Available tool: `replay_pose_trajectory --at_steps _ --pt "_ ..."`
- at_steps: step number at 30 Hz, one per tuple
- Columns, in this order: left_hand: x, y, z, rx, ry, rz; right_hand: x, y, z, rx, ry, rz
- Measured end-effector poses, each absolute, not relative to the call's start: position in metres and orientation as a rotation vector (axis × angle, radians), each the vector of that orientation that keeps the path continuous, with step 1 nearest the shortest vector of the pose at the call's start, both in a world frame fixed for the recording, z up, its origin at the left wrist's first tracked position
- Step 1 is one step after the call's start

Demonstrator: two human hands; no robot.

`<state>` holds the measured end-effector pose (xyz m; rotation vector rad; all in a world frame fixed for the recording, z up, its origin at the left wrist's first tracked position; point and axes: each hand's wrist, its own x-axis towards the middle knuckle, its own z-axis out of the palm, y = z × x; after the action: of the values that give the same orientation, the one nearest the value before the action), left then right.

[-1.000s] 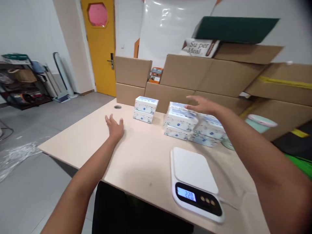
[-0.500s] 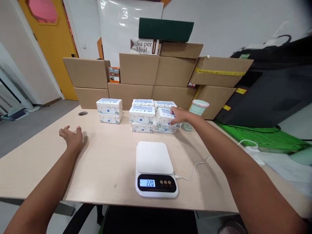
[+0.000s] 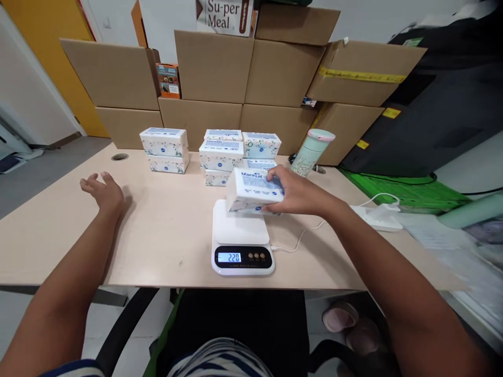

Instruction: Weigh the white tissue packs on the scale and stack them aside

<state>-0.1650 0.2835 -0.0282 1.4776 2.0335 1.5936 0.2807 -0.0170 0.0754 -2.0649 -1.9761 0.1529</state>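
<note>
Right hand [image 3: 301, 195] grips a tissue box [image 3: 251, 189] just over the scale [image 3: 239, 233] — not set down yet; left hand [image 3: 102, 191] lies open on the table [image 3: 165, 235]

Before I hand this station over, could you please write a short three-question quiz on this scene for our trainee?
1. True or false: the left hand lies open on the table.
2. Which hand grips the tissue box over the kitchen scale?
3. The scale's display reads: A 0; B 220; C 550.
Key: 1 true; 2 the right hand; 3 B.
</note>
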Motion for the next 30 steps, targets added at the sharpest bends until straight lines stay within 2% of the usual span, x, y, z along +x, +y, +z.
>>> replay_pose_trajectory --at_steps 3,19,24,26,27,30 --pt "-0.164 0.275 -0.027 1.424 1.972 1.459 0.258 -0.02 0.069 -2.049 -2.09 0.209" --pt "-0.156 0.242 -0.027 1.419 1.703 1.616 0.226 -0.022 0.059 -2.058 -2.284 0.203" --pt "-0.137 0.192 0.007 1.589 1.579 1.638 0.235 -0.03 0.055 -1.963 -2.279 0.255" --pt "-0.138 0.134 0.021 1.828 1.344 1.448 0.25 -0.044 0.042 -1.895 -2.195 0.302" --pt "-0.143 0.099 0.02 2.02 1.142 1.197 0.26 -0.052 0.031 -1.875 -2.132 0.333" --pt "-0.172 0.0 -0.032 2.343 0.512 0.111 0.284 -0.075 -0.019 -1.824 -1.872 0.439"
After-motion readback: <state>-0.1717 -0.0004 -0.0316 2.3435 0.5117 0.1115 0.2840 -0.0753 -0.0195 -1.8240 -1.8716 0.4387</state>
